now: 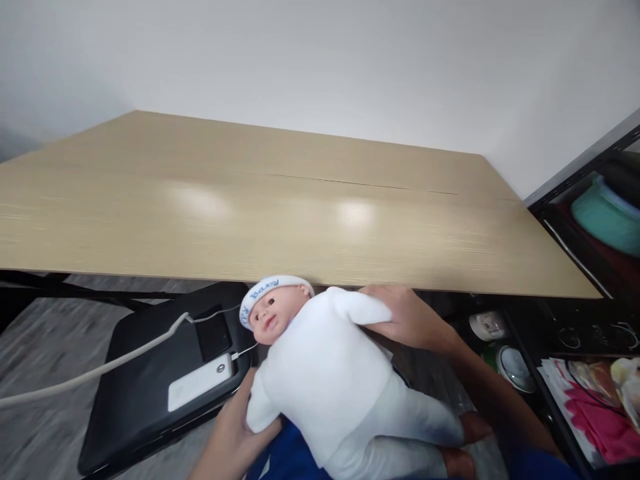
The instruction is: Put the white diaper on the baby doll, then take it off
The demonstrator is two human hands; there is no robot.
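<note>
A baby doll (pixel 330 373) in a white long-sleeved top, pale trousers and a white cap with blue lettering lies tilted across my lap. Its head points to the upper left, close to the table's front edge, and its feet to the lower right. My left hand (pixel 245 420) is closed round the doll's sleeve on the left side. On the other side, my right hand (pixel 405 317) grips the doll's other sleeve near the table edge. The fingers of both hands are partly hidden behind the doll.
A wooden table (pixel 280 220) stretches ahead to a white wall. At left, a black seat (pixel 135 373) bears a white power bank (pixel 200 382) and a dark phone (pixel 214 337), with a white cable (pixel 115 363) crossing it. Shelves at right hold a teal bowl (pixel 607 213), jars and pink cloth (pixel 600 423).
</note>
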